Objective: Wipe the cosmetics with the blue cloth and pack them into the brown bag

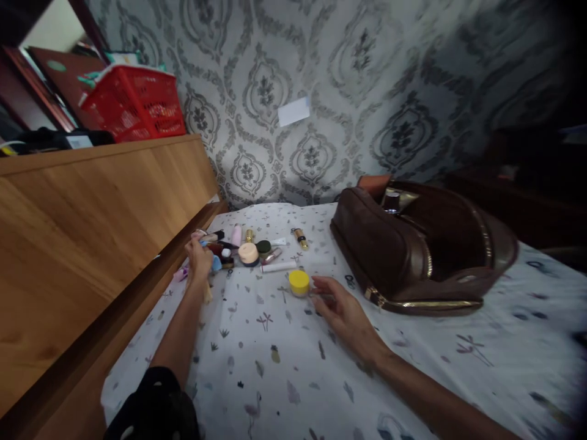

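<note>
Yellow jar on the patterned sheet; lower part blurry, label unreadable. Right hand just right of jar, fingertips toward it, grip fairly wide, thumb and fingers apart; contact can't be told. White tube just beyond jar, to the left. Beige jar and green lid farther left; whatever is under the lid is hard to make out. Gold lipstick beyond jar, apart from the rest.

Left hand well left of jar, at a clutter of small cosmetics; its fingers are turned away and overlap the items, so can't tell whether the grip is narrow or holding one. Blue item shows by that hand, partly covered, type unclear. Pink bottle stands out in the clutter, left of and beyond jar.

Brown bag right of jar, unzipped, inside mostly too dark to read; a dark-capped item pokes up in it, body hidden. Wood panel far left of jar, red basket atop it, contents mostly hidden. Black sleeve cut off at bottom edge.
</note>
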The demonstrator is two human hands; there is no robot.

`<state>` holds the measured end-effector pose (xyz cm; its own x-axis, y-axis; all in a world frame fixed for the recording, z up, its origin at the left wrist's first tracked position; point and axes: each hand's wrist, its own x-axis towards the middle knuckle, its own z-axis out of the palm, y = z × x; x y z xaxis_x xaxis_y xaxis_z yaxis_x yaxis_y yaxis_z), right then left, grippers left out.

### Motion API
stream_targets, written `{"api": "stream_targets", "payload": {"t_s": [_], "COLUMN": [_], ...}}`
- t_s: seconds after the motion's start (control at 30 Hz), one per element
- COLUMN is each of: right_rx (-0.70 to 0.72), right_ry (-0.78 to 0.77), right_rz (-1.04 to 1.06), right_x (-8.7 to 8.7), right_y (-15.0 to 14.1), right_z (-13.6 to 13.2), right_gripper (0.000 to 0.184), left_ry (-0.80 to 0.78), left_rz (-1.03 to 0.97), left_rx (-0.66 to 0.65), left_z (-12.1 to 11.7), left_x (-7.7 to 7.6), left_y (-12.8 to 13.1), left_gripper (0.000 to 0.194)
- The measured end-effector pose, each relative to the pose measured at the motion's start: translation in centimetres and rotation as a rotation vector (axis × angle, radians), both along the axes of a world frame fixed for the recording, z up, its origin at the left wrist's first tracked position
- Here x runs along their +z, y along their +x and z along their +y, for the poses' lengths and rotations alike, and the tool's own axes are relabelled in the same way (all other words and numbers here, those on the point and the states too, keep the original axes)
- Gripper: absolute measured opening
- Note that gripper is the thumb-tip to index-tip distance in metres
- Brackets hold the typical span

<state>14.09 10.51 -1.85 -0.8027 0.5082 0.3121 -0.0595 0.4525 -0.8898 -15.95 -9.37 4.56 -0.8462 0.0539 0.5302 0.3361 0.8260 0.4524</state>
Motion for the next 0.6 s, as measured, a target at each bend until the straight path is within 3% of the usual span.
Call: {"api": "stream_targets", "payload": {"t_s": [0.1,0.23,0.43,0.6], "right_rx": [0.014,0.02,0.015,0.002], "right_ry": [0.003,0.015,0.039,0.045], "right_rz": [0.012,0.001,-0.022,-0.009], "right_x": [0.2,0.6,0.8,1.0], "right_y": [0.1,0.2,0.3,0.3], "right_z": [-0.1,-0.1,-0.1,-0.2], "right_gripper": [0.041,0.039,0.034,0.032], "left_ry": [-0.107,-0.296,-0.517,-0.603], "left_rz": [-0.058,-0.114,-0.163,-0.151], "left_rx": [0.028,-0.03,-0.129,-0.137], "left_z": [-0.8,-1.9,-2.1,-1.8], "left_x": [1.1,2.4,2.8,3.7], "left_y": [-2.6,-5.6,-8.2,-9.1], "left_gripper": [0.039,0.052,0.07,0.056]}}
